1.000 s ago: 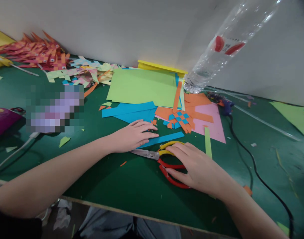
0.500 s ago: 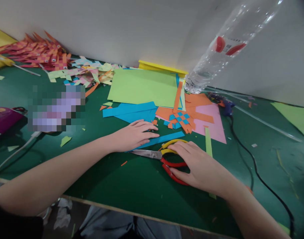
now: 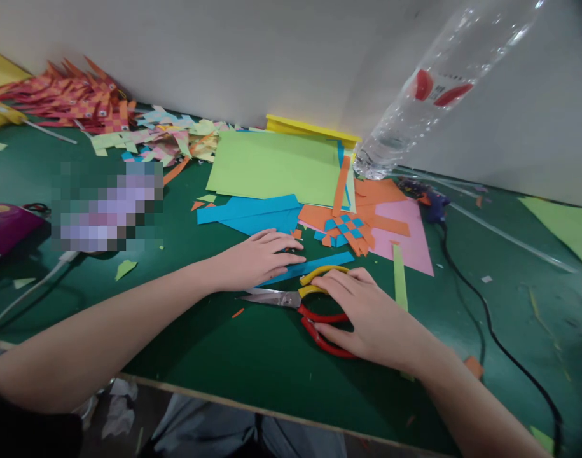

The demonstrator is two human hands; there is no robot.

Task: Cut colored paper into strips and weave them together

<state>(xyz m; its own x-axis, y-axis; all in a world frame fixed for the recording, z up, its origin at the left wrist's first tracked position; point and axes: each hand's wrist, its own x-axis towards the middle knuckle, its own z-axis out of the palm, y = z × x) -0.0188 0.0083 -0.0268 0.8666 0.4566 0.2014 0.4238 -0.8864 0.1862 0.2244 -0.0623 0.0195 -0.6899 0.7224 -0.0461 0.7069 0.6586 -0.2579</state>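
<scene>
My left hand (image 3: 255, 257) lies flat with its fingers stretched out on a blue paper strip (image 3: 319, 265) on the green table (image 3: 252, 356). My right hand (image 3: 367, 315) rests over the red and yellow handles of the scissors (image 3: 295, 301), fingers curled around the loops. The scissor blades point left and lie flat on the table. Just beyond the hands sits a small woven square of blue and orange strips (image 3: 344, 230) on orange and pink paper.
Green sheets (image 3: 276, 166), blue sheets (image 3: 252, 213) and a pink sheet (image 3: 405, 245) lie behind. A clear plastic bottle (image 3: 424, 95) leans at the wall. A black cable (image 3: 491, 331) runs on the right. Woven paper pieces (image 3: 81, 102) pile at back left. A purple device (image 3: 4, 226) sits left.
My right hand and the scissors have slid slightly to the left along the table. My left hand has stayed on the blue strip.
</scene>
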